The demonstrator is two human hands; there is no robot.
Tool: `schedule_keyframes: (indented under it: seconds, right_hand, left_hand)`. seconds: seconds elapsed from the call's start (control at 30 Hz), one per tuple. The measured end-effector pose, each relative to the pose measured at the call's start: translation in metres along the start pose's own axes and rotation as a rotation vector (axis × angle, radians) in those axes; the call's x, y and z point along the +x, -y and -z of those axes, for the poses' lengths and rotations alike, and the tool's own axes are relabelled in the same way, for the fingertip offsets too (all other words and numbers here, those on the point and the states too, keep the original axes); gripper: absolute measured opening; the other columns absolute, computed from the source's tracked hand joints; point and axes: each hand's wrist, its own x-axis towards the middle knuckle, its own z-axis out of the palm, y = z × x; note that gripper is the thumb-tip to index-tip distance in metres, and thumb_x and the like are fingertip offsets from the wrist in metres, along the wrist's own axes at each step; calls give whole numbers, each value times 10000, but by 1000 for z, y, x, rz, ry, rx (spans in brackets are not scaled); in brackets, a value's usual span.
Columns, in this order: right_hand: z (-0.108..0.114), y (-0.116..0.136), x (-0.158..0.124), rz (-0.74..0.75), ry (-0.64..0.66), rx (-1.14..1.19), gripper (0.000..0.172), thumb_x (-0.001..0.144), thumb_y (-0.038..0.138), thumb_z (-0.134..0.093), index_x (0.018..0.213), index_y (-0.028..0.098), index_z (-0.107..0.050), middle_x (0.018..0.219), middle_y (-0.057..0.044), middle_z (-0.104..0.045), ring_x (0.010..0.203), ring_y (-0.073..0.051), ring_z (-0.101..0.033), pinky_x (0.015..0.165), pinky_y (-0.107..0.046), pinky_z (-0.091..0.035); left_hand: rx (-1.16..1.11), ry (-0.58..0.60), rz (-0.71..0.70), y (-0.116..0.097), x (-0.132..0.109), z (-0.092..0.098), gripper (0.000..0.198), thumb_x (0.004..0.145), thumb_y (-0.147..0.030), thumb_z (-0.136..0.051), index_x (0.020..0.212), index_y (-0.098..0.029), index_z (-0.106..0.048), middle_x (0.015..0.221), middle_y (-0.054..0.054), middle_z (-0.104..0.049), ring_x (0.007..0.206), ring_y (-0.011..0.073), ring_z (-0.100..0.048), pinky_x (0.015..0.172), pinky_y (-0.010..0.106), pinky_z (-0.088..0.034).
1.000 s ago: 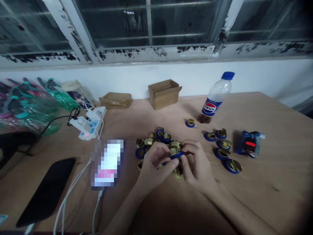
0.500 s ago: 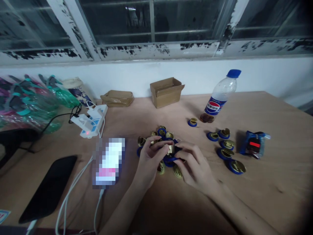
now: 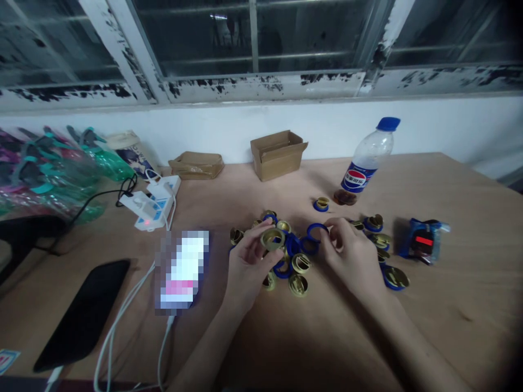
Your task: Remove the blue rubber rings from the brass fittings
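Observation:
Between thumb and fingers, my left hand (image 3: 248, 261) grips a round brass-coloured metal cap (image 3: 273, 238) with its hollow side up. A thin blue ring (image 3: 317, 233) is pinched in my right hand (image 3: 347, 247), a short way to the right of the cap. Under and between the hands lies a pile of more brass-coloured caps (image 3: 299, 285) and blue rings (image 3: 283, 269); my left hand hides part of it. Past my right hand sit several brass caps fitted with blue rings (image 3: 395, 277), partly covered by that hand. One more such piece (image 3: 321, 204) lies farther back.
A cola bottle (image 3: 362, 166) stands at the back right, with a small blue wrapped packet (image 3: 423, 240) nearer. An open carton (image 3: 278, 155) is by the wall. On the left are a power strip (image 3: 157, 204), a lit phone (image 3: 182, 272), a dark phone (image 3: 81, 313) and white cables (image 3: 118, 321).
My hands have moved apart. The right one has gone right and now holds a blue ring clear of the pile, while the left has tipped its brass cap to show the hollow side.

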Motion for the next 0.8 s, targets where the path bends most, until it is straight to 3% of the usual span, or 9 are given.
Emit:
schedule_keyframes:
  seconds: [0.17, 0.3, 0.4, 0.53, 0.67, 0.8]
  right_hand:
    - [-6, -13, 3, -145, 207, 83, 97, 845, 292, -559, 836, 203, -596, 612, 10, -624, 533, -158, -582, 510, -258, -366]
    - [-3, -8, 4, -151, 236, 194, 128, 842, 299, -555, 871, 186, -608, 628, 3, -619, 525, -147, -555, 515, -259, -372]
    - [9, 4, 3, -119, 229, 481, 161, 871, 324, -534, 906, 191, -617, 675, 8, -593, 563, -126, -535, 521, -241, -385]
    - [26, 20, 0, 19, 370, 813, 174, 895, 318, -515, 873, 185, -624, 568, 51, -448, 505, -92, -436, 473, -216, -346]
    - [27, 26, -6, 97, 523, 766, 140, 889, 274, -526, 835, 179, -614, 522, 80, -346, 436, -66, -332, 422, -216, -265]
    - [21, 24, -10, 157, 527, 647, 80, 871, 232, -541, 837, 186, -596, 542, 79, -337, 462, -66, -357, 454, -215, -288]
  left_hand:
    - [240, 25, -210, -2, -8, -9, 375, 649, -99, -772, 984, -207, -643, 950, 20, -701, 895, 156, -670, 820, 270, -534]
    - [397, 68, -279, 3, -12, -10, 354, 667, -137, -782, 982, -197, -633, 920, 26, -705, 850, 165, -677, 779, 277, -541]
    - [498, 56, -385, 7, -12, -8, 346, 686, -171, -780, 995, -201, -627, 937, 33, -709, 843, 175, -684, 768, 292, -551]
    - [612, 89, -544, 11, -13, -4, 322, 760, -159, -717, 1055, -226, -607, 1012, 52, -703, 931, 189, -679, 843, 327, -549]
    - [648, 159, -587, 14, -13, 1, 343, 806, -133, -650, 1122, -243, -575, 1069, 66, -681, 971, 192, -669, 855, 348, -556]
    - [683, 199, -602, 17, -13, 3, 366, 814, -72, -598, 1141, -234, -572, 1111, 69, -667, 1020, 190, -654, 889, 342, -548]
